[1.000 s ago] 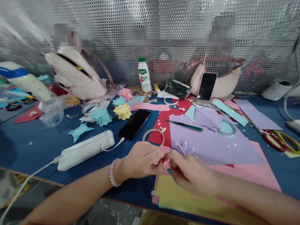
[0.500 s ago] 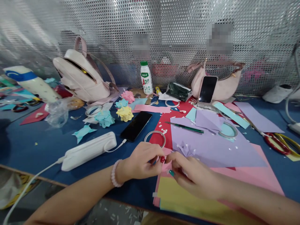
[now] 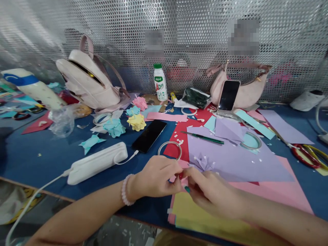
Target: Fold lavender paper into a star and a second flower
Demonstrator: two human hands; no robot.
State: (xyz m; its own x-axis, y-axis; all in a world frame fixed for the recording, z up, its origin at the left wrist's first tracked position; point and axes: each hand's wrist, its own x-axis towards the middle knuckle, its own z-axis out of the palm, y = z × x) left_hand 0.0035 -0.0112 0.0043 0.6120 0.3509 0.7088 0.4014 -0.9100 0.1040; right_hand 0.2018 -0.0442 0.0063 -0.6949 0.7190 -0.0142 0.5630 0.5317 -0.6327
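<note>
My left hand (image 3: 160, 176), with a beaded bracelet on the wrist, is closed in a pinch just left of my right hand (image 3: 214, 191). The fingertips of both meet over the table's front part. Between them is a small piece of pink paper (image 3: 173, 178), mostly hidden by the fingers. Just beyond the hands lies a purple folded-paper piece (image 3: 204, 164) with pointed petals, on a large purple sheet (image 3: 256, 171). A yellow sheet (image 3: 194, 212) lies under my right hand, and a roll of tape (image 3: 159, 150) rests behind my left.
A black phone (image 3: 151, 135) is cabled to a white power bank (image 3: 98, 163) at left. Blue, yellow and pink paper shapes (image 3: 136, 122) lie behind it. Green tweezers (image 3: 205, 137) rest on the purple sheet; scissors (image 3: 307, 156) lie right. A bottle (image 3: 160, 83) and bags (image 3: 89, 82) stand at the back.
The fingertips have shifted slightly against each other, and my left thumb's red nail is now more covered by my right fingers. The view has tilted slightly.
</note>
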